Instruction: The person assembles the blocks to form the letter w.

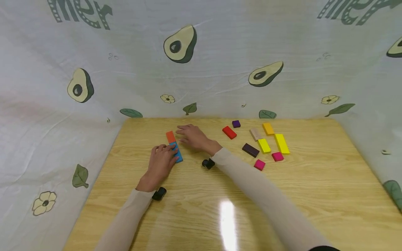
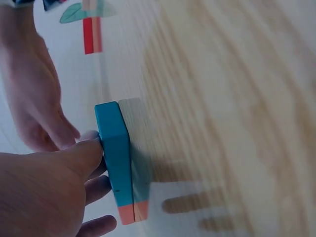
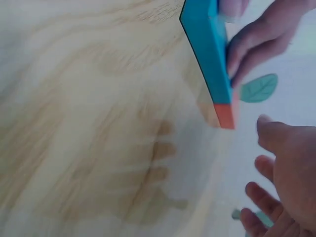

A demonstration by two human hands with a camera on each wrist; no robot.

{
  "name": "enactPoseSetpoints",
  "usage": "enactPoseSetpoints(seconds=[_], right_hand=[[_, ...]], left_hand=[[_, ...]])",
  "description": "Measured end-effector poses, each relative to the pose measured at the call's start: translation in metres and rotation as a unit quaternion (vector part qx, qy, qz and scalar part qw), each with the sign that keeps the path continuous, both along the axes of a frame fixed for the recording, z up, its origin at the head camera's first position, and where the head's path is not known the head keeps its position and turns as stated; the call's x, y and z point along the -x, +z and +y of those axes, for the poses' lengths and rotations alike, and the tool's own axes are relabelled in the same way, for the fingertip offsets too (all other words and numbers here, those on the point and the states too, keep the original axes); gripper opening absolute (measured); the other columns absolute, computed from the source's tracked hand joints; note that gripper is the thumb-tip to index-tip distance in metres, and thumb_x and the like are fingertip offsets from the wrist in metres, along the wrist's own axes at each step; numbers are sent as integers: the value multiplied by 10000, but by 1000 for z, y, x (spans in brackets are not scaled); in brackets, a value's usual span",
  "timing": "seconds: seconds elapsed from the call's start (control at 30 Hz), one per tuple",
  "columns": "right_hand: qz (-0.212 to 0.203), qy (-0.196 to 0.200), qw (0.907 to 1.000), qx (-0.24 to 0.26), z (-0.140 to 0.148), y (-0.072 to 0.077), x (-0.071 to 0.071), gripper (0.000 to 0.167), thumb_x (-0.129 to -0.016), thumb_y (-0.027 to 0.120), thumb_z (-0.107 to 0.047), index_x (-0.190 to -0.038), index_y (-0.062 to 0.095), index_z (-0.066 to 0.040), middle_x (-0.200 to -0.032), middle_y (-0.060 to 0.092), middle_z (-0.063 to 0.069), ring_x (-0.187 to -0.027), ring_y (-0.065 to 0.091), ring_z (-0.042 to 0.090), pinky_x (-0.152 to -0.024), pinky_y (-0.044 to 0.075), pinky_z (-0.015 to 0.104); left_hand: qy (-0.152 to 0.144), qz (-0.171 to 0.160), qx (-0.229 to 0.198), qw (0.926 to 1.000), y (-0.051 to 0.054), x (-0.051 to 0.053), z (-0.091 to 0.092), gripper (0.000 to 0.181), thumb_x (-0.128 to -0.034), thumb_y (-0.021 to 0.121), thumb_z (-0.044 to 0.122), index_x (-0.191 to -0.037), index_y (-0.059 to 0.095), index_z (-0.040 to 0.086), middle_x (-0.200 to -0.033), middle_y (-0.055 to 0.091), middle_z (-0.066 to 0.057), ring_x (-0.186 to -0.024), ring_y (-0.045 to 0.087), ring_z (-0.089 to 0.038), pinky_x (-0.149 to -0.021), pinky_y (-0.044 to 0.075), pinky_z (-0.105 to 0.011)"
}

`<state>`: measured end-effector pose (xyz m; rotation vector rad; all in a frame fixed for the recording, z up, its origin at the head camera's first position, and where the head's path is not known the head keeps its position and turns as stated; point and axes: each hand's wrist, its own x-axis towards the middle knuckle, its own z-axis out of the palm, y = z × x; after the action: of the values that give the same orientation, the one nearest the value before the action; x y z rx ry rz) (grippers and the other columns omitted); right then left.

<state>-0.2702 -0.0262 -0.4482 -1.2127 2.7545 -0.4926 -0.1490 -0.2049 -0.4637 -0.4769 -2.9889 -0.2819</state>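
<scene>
A long blue block lies end to end with an orange block on the left part of the table. My left hand rests its fingertips and thumb against the blue block, seen in the left wrist view along the block's left side. None of those fingers visibly wraps round it. My right hand hovers just right of the orange block, fingers spread and slightly bent, with nothing in them. In the right wrist view a gap shows between the right thumb and the orange block.
Farther right on the wooden table lie a red block, a purple block, a dark block, a pale block, and several yellow, orange and pink blocks. Behind the table hangs a printed cloth.
</scene>
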Motion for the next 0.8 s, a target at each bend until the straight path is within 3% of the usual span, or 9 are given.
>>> enactPoseSetpoints(seconds=[0.43,0.6,0.8], right_hand=[[164,-542,9968,566,77,22,-36,453,-1049,691,-179,-1478,628,-49,-1604,508,147,-1458,474,393,-1171,404,591],[240,-734,9939,789,109,23,-51,460,-1025,719,-144,-1459,635,-18,-1581,525,178,-1451,490,394,-1196,388,565],[271,-1098,9909,736,140,18,-67,480,-1012,738,-155,-1458,633,-13,-1565,538,191,-1441,494,419,-1159,391,645]], left_hand=[[-152,19,80,9999,5,2,-2,375,-1032,714,273,-1342,730,62,-1501,607,-150,-1358,523,-402,-1135,379,-618],[-187,84,-65,9998,5,4,-1,424,-1025,726,274,-1375,693,37,-1492,595,-168,-1354,513,-423,-1126,382,-620],[-26,100,-231,9997,3,9,-5,511,-1030,719,283,-1434,623,-14,-1483,573,-216,-1341,511,-463,-1122,395,-627]])
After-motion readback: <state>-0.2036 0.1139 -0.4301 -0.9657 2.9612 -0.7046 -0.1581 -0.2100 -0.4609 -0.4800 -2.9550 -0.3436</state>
